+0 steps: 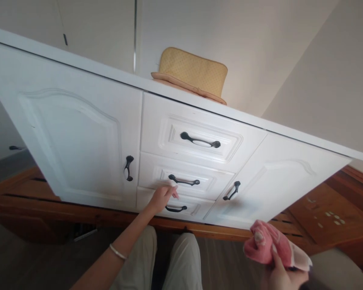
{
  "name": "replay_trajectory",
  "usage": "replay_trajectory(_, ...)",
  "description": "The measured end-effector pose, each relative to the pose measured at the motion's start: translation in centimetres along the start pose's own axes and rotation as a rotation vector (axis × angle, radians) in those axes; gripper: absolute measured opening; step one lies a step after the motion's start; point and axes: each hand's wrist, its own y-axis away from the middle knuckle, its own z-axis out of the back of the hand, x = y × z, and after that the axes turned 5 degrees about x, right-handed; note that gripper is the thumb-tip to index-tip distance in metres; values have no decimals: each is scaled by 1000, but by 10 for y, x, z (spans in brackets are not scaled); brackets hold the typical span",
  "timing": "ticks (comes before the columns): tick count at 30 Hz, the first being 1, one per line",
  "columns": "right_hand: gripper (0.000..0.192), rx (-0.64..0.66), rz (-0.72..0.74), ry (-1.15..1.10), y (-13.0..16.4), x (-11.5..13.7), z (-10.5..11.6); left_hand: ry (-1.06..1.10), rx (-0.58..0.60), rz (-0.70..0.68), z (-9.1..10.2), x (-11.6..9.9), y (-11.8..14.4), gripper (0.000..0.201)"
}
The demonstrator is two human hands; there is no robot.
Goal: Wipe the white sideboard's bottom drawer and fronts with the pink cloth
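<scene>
My left hand (162, 198) is closed, its fingers curled in front of the drawers, close to the left end of the middle drawer handle (186, 181). Something small and whitish shows at the fingertips, but I cannot make out what it is or whether the handle is touched. The lower drawer handle (177, 209) is just below that hand. At the lower right, my right hand (282, 276) grips a bunched pink towel (268, 241) with a pale end, held off the cabinet front.
The white cabinet (75, 133) also has an upper drawer handle (201, 140), a left door handle (128, 168) and a right door handle (232, 191). A yellow patterned cushion-like item (193, 72) rests on top. Beneath is a slatted wooden frame (121, 217).
</scene>
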Motion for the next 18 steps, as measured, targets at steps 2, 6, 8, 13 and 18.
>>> replay_trajectory(2,77,-101,10,16,-5,15,-23,-76,-30,42,-14,19,32,64)
replay_trajectory(6,67,-71,52,168,-27,57,-85,-165,-109,206,-40,84,99,61)
replay_trajectory(8,73,-23,36,375,-38,83,-124,-274,-196,283,-50,123,125,54)
replay_trajectory(13,72,212,170,673,-23,142,-230,-650,-293,420,-77,193,168,48)
replay_trajectory(18,63,152,373,415,47,184,-308,-827,-221,432,-95,198,178,48)
